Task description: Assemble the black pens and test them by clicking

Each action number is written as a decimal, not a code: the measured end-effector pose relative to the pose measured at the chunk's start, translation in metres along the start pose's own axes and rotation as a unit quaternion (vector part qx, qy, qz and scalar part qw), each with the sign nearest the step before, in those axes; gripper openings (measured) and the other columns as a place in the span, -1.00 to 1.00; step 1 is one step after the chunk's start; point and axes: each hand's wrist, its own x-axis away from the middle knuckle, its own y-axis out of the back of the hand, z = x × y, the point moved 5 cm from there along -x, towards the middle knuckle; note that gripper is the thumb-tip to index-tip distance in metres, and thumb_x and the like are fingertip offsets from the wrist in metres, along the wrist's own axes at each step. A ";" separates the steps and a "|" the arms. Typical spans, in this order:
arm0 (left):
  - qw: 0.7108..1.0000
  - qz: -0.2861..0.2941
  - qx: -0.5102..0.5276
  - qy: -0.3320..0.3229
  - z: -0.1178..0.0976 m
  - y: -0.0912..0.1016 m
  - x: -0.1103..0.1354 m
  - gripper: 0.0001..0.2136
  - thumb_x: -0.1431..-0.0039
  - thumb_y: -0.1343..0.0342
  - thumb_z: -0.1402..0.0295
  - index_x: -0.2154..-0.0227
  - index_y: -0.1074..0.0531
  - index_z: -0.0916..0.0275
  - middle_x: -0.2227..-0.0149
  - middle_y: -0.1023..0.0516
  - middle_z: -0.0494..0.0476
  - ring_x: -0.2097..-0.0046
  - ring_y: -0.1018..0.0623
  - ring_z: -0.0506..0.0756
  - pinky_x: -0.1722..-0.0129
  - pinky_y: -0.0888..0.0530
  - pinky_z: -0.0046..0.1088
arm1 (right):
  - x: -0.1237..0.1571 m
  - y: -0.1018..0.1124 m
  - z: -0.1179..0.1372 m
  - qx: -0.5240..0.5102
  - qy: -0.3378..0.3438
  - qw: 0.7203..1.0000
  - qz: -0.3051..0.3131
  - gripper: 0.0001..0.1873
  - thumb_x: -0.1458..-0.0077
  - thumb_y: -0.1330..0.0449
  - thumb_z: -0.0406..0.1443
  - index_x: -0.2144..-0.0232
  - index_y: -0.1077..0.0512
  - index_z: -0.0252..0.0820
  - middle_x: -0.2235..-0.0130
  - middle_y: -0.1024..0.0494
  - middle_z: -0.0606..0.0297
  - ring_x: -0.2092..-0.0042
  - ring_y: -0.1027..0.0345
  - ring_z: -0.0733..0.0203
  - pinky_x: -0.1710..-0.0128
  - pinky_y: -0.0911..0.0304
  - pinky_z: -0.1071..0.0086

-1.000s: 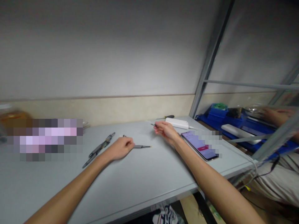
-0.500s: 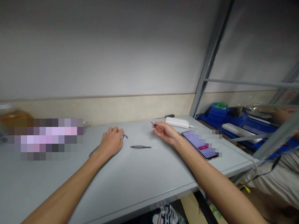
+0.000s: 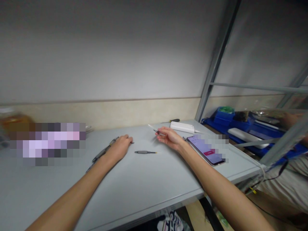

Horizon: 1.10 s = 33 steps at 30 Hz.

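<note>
Your left hand point(image 3: 119, 148) rests over a small dark piece point(image 3: 132, 142) that is too tiny to identify, and you cannot tell whether the fingers grip it. Your wrist hides part of the gray pens point(image 3: 103, 151). The thin tool point(image 3: 154, 130) pinched in your right hand point(image 3: 170, 138) is too slender and blurred to name. A pixelated patch point(image 3: 48, 142) masks whatever lies at the table's left, and another covers the far corner of the phone point(image 3: 201, 145). An orange object point(image 3: 11, 120) at the left edge is blurred and cut off. A shelf post point(image 3: 284, 141) partly hides another person's hand point(image 3: 290, 118).
</note>
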 end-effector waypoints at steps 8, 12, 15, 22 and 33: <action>0.994 -0.076 0.080 -0.012 -0.011 0.017 0.002 -0.83 -0.19 0.15 0.43 0.34 -0.35 0.25 0.31 -0.40 0.13 0.26 -0.43 0.08 0.22 -0.33 -0.41 | 0.000 -0.005 -0.001 0.176 0.066 0.982 -0.007 -0.80 0.23 -0.31 -0.33 0.54 -0.34 -0.26 0.57 -0.48 0.33 0.60 -0.31 0.40 0.57 -0.25 0.51; 0.996 -0.075 0.037 -0.017 -0.023 0.024 0.005 -0.76 -0.16 0.20 0.55 0.26 -0.35 0.24 0.21 -0.36 0.15 0.27 -0.44 0.06 0.23 -0.34 -0.43 | 0.001 -0.014 -0.004 0.226 0.096 0.969 0.020 -0.76 0.27 -0.33 -0.28 0.56 -0.35 -0.26 0.62 -0.46 0.37 0.60 -0.31 0.38 0.53 -0.25 0.47; 0.998 -0.049 -0.027 -0.017 -0.033 0.026 0.006 -0.70 -0.10 0.22 0.64 0.24 -0.34 0.24 0.20 -0.34 0.16 0.27 -0.43 0.07 0.23 -0.34 -0.40 | 0.002 -0.018 -0.006 0.239 0.099 0.966 0.031 -0.73 0.30 -0.35 -0.26 0.58 -0.34 -0.26 0.64 -0.45 0.38 0.59 -0.30 0.37 0.52 -0.24 0.47; 0.995 -0.059 -0.057 -0.052 -0.048 0.023 0.006 -0.72 -0.07 0.21 0.67 0.28 -0.33 0.29 0.23 -0.32 0.20 0.19 -0.40 0.12 0.18 -0.34 -0.35 | 0.003 -0.020 -0.008 0.257 0.098 0.959 0.062 -0.74 0.30 -0.35 -0.25 0.59 -0.36 -0.28 0.65 -0.44 0.39 0.58 -0.29 0.38 0.52 -0.19 0.48; 0.886 -0.263 0.380 0.026 -0.031 0.042 0.011 -0.83 -0.07 -0.07 0.30 0.34 -0.45 0.27 0.32 -0.51 0.12 0.28 -0.48 0.05 0.24 -0.39 -0.42 | 0.002 -0.016 -0.012 0.086 0.016 0.993 0.081 -0.78 0.27 -0.35 -0.34 0.49 -0.42 -0.30 0.50 -0.54 0.26 0.50 -0.38 0.37 0.40 -0.30 0.47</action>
